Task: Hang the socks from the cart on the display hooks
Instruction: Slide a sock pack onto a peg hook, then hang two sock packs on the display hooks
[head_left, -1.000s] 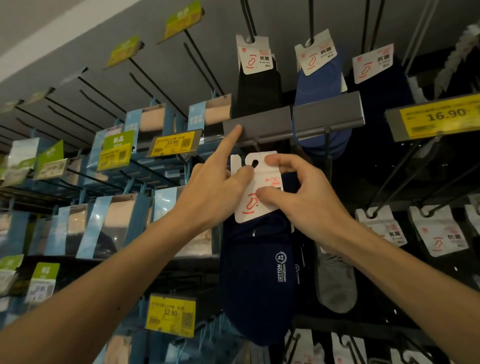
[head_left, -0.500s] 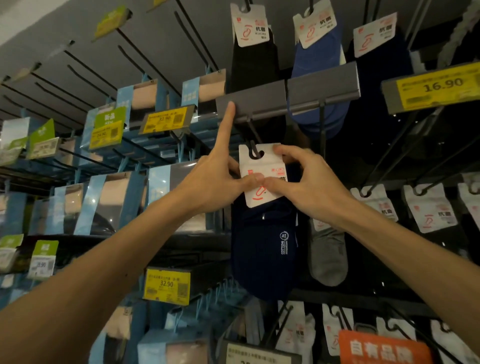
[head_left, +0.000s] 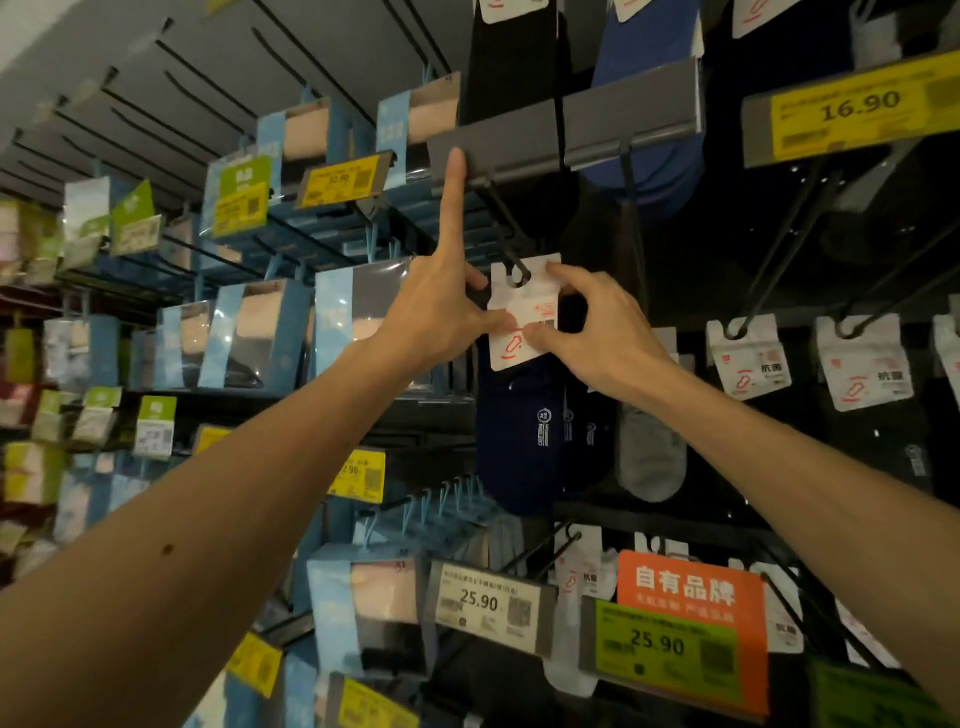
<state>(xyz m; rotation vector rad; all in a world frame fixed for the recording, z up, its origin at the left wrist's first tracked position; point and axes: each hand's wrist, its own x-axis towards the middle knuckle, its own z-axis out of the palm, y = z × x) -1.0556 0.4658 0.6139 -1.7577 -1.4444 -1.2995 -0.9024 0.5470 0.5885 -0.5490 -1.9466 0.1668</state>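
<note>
A pair of navy socks (head_left: 519, 441) hangs below its white card header (head_left: 522, 312), whose hole sits on a black display hook (head_left: 501, 228). My left hand (head_left: 441, 306) pinches the card's left side with thumb and a finger, while its index finger points straight up and touches the grey price-tag holder (head_left: 498, 148) at the hook's front end. My right hand (head_left: 597, 327) pinches the card's right side, thumb on its face and a finger on its top edge. The cart is out of view.
More socks on white cards (head_left: 748, 358) hang on hooks to the right, a grey sock (head_left: 649, 457) just behind. Blue boxed packs (head_left: 260, 338) fill the left hooks. Yellow price tags (head_left: 857, 109), a green tag (head_left: 665, 649) and an orange sign (head_left: 685, 587) jut out.
The card's hole has gone onto the hook and the socks have slid back along it. My left index finger stays on the grey tag holder. The view has tilted down.
</note>
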